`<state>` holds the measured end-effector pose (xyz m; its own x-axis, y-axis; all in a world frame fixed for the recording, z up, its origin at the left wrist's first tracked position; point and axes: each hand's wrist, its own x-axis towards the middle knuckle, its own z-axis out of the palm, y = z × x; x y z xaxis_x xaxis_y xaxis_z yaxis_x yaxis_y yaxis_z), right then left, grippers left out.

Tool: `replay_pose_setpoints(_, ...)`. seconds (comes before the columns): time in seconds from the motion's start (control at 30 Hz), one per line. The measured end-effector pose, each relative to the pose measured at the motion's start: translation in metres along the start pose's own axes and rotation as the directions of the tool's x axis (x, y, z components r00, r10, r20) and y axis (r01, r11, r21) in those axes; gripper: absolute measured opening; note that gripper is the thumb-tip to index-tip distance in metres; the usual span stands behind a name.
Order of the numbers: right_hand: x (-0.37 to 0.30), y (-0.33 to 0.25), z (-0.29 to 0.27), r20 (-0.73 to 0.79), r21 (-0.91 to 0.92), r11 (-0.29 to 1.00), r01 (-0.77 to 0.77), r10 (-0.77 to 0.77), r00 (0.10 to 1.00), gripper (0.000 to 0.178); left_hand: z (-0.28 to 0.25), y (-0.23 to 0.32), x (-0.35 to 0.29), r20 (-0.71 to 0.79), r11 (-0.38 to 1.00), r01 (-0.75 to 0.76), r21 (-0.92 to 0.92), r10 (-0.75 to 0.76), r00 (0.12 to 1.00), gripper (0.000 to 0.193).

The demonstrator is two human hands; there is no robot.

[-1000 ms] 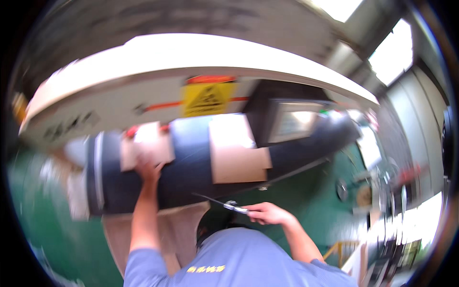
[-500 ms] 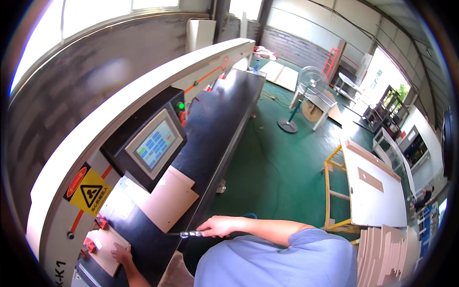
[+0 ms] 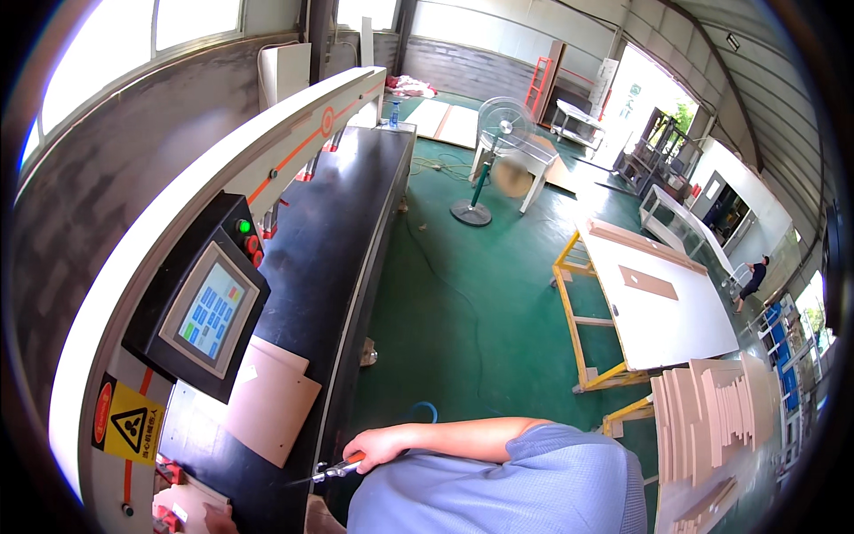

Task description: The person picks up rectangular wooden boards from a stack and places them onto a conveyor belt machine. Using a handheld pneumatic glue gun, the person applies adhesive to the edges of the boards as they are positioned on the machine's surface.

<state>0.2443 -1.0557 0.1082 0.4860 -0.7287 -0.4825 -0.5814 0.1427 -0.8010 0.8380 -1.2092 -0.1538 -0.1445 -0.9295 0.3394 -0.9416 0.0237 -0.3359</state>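
My right hand [image 3: 381, 445] is closed around an air blow gun [image 3: 333, 472] with a silver body, an orange handle and a thin nozzle. Its nozzle points left over the black machine bed [image 3: 325, 196]. At the lower left, my left hand [image 3: 218, 518] is on a brown board [image 3: 185, 500] beside the red clamps [image 3: 166, 520]. That hand is blurred and partly cut off by the picture's edge, so its fingers cannot be made out. Farther along the bed lie more flat brown boards [image 3: 274, 405], partly under the control panel.
A control panel [image 3: 212, 307] juts from the machine's long white beam [image 3: 191, 173]. A blue hose [image 3: 427, 408] loops near my right arm. To the right are a yellow-framed table [image 3: 658, 329], stacked board strips [image 3: 703, 414] and a standing fan [image 3: 480, 182]. A person [image 3: 754, 283] walks far off.
The view has swung right and up, so the left hand now sits near the lower edge. The blow gun's nozzle tilts lower, and its orange handle shows.
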Motion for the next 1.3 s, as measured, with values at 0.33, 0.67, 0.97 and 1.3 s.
replay_pose_setpoints(0.33,-0.005,-0.008,0.012,-0.026,0.018,0.984,0.179,-0.179,0.984,0.039,0.011,-0.007,-0.002,-0.370,0.993,-0.099,0.065,0.117,0.922,0.025)
replay_pose_setpoints(0.67,-0.008,-0.023,0.005,-0.023,-0.023,0.995,0.095,-0.095,0.995,0.039,-0.030,0.021,0.018,0.473,0.939,0.342,-0.012,-0.296,0.830,0.077)
replay_pose_setpoints(0.97,-0.008,-0.046,0.018,-0.083,0.146,0.988,0.055,-0.043,0.996,0.040,-0.004,-0.001,-0.039,0.142,0.914,0.351,-0.202,-0.327,0.934,0.084)
replay_pose_setpoints(1.3,-0.015,-0.056,0.013,-0.059,0.162,0.982,-0.102,0.113,0.992,0.038,-0.135,0.041,0.014,0.617,0.754,0.642,-0.139,-0.441,0.652,0.088)
